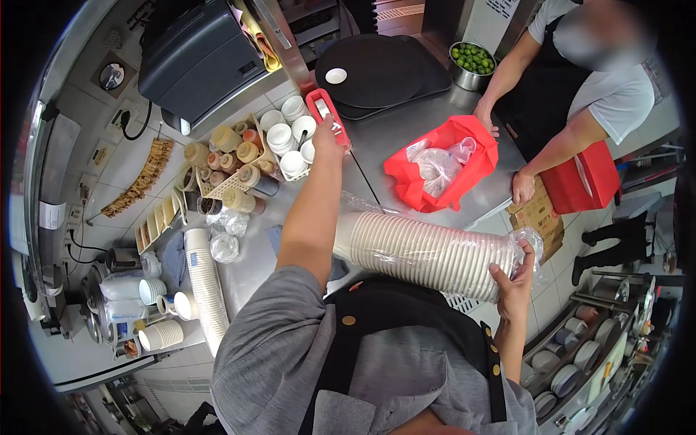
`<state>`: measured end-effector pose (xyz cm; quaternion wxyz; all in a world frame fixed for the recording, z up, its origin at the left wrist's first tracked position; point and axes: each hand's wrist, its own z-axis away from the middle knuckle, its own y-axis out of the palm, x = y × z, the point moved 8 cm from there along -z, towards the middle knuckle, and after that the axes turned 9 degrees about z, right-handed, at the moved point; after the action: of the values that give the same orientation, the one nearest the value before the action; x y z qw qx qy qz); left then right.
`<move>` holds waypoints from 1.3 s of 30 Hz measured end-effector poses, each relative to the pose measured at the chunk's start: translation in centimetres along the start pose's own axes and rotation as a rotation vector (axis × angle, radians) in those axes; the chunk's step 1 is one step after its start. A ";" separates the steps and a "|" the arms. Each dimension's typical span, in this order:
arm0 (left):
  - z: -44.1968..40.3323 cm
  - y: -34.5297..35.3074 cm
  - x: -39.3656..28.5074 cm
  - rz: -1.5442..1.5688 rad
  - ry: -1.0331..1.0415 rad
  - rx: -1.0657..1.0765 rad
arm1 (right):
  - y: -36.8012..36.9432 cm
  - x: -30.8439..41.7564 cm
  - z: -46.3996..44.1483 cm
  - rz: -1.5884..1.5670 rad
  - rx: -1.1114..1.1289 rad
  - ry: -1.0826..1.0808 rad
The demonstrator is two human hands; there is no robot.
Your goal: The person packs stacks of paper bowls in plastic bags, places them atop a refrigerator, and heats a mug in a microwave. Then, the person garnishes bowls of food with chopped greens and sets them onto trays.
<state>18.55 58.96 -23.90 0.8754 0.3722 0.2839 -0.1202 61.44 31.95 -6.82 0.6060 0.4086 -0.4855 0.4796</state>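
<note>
My left hand (332,135) reaches forward over a narrow red tray (343,142) with small white items in it. Its fingers are bent down at the tray, and what they grip is hidden. Across my front lies a long stack of white disposable bowls (420,250) in clear plastic wrap. My right hand (515,279) is closed around the right end of this stack, thumb on the near side. Just beyond the stack, an open red bag (464,194) on the metal counter holds clear plastic bags with pale contents.
Beside my left arm are white cups (280,135) and a basket of sauce bottles (217,190). Black trays (362,69) and a bowl of limes (473,58) stand at the back. Across the counter a co-worker's hand (523,187) rests on its edge. Another cup stack (206,283) lies left.
</note>
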 end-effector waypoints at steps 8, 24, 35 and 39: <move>1.1 -4.2 2.1 -0.065 0.493 -0.098 | -0.3 -1.0 -0.1 0.020 -0.001 0.024; -6.8 -3.4 -0.3 -1.796 0.641 0.018 | -0.3 -1.0 -1.1 0.011 0.057 0.007; 23.0 7.2 2.2 -0.990 0.473 0.890 | 0.6 -1.4 -0.9 -0.060 -0.043 -0.028; 31.1 5.2 4.2 -0.740 0.194 1.103 | 3.3 -3.9 -1.1 -0.105 -0.084 -0.077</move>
<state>36.79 40.19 -5.86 0.4283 0.6523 0.3674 -0.5060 58.12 32.93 -10.73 0.6277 0.4260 -0.5060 0.4104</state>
